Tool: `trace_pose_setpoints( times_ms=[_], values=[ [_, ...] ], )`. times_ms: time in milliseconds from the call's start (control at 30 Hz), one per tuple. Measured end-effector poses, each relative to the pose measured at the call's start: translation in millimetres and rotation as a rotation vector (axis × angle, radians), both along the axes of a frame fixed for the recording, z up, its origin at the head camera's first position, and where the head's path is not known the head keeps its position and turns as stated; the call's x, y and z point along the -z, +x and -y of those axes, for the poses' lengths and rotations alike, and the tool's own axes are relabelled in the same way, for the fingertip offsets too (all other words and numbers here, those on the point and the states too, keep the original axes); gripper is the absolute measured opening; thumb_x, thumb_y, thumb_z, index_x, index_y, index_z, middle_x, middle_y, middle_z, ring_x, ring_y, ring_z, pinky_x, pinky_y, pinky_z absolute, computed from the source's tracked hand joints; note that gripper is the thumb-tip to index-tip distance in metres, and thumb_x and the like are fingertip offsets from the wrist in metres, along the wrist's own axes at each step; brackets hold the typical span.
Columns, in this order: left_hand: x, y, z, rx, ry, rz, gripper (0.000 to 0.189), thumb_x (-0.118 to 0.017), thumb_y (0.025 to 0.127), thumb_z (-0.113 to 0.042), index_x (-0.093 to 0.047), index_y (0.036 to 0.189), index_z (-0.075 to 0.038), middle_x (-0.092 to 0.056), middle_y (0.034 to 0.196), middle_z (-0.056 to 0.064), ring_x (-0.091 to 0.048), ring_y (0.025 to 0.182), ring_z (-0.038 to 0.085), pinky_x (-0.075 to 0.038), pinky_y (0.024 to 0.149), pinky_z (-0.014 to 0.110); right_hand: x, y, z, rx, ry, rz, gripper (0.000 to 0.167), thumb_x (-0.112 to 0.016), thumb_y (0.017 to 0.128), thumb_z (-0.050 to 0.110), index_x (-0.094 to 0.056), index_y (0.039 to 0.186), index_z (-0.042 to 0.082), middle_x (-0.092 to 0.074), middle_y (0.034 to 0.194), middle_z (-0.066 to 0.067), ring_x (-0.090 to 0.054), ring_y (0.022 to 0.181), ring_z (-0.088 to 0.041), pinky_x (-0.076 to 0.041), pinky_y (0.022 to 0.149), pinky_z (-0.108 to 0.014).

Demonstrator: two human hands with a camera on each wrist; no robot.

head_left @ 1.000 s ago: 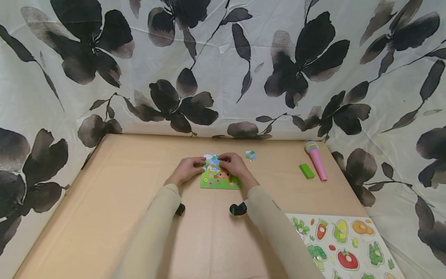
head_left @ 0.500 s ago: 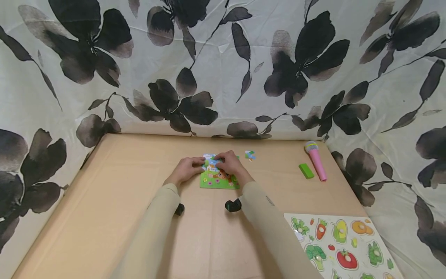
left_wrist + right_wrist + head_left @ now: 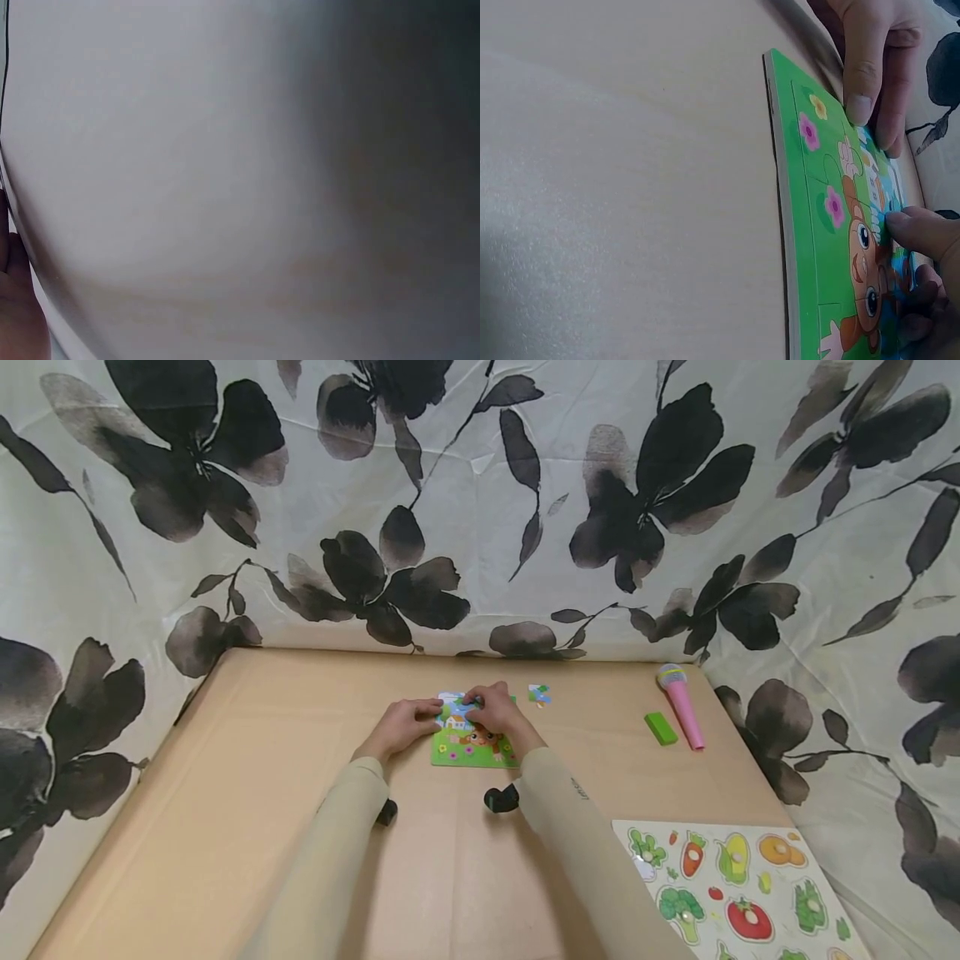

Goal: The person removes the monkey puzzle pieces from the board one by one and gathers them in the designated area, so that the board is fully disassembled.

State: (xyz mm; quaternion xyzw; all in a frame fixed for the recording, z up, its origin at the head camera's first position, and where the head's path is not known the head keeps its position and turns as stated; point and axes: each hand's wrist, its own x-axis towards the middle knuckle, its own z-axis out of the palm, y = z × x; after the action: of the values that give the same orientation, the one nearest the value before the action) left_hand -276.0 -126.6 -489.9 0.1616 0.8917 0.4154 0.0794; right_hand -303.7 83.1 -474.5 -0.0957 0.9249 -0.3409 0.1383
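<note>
A jigsaw puzzle (image 3: 459, 756) with a green, flowery lower part and a brown cartoon animal lies flat at the table's far middle. The left hand (image 3: 397, 727) holds its left edge; in the right wrist view that hand's thumb (image 3: 861, 105) rests at the border. Over the blue upper part, the right hand (image 3: 497, 710) pinches at a puzzle piece with thumb and fingers, the piece mostly hidden beneath them. The right thumb (image 3: 915, 229) touches the picture above the animal's head. Only a sliver of the left hand (image 3: 21, 319) shows in the left wrist view.
A loose puzzle piece (image 3: 539, 695) lies right of the board. Farther right are a green block (image 3: 661, 728) and a pink toy microphone (image 3: 683, 710). A vegetable-picture board (image 3: 720, 906) sits at the front right. Floral cloth (image 3: 480, 510) hangs behind the table (image 3: 247, 793).
The right hand has shifted slightly left over the puzzle's upper part, then stayed there. The left hand and the puzzle have hardly moved.
</note>
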Motion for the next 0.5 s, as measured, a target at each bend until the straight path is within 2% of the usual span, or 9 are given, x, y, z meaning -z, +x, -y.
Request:
trace_pose_setpoints(
  times_ms=[267, 500],
  values=[
    [-0.5, 0.0, -0.5, 0.001, -0.002, 0.002, 0.036, -0.069, 0.092, -0.014, -0.066, 0.124, 0.001, -0.056, 0.139, 0.007, -0.044, 0.136, 0.028, -0.03, 0.115, 0.044, 1.6, -0.9, -0.4, 0.014, -0.029, 0.011, 0.019, -0.067, 0.094, 0.016, -0.066, 0.112, 0.013, -0.034, 0.127, -0.016, -0.048, 0.1, -0.031, -0.045, 0.087, -0.039],
    [-0.4, -0.1, 1.1, 0.003, 0.004, 0.002, 0.035, -0.069, 0.092, -0.013, -0.066, 0.124, 0.002, -0.056, 0.139, 0.008, -0.044, 0.136, 0.029, -0.031, 0.115, 0.044, 3.3, 0.6, 0.2, 0.001, -0.034, -0.02, 0.009, -0.066, 0.094, 0.015, -0.065, 0.103, 0.011, -0.038, 0.121, -0.013, -0.047, 0.104, -0.029, -0.043, 0.09, -0.038]
  ],
)
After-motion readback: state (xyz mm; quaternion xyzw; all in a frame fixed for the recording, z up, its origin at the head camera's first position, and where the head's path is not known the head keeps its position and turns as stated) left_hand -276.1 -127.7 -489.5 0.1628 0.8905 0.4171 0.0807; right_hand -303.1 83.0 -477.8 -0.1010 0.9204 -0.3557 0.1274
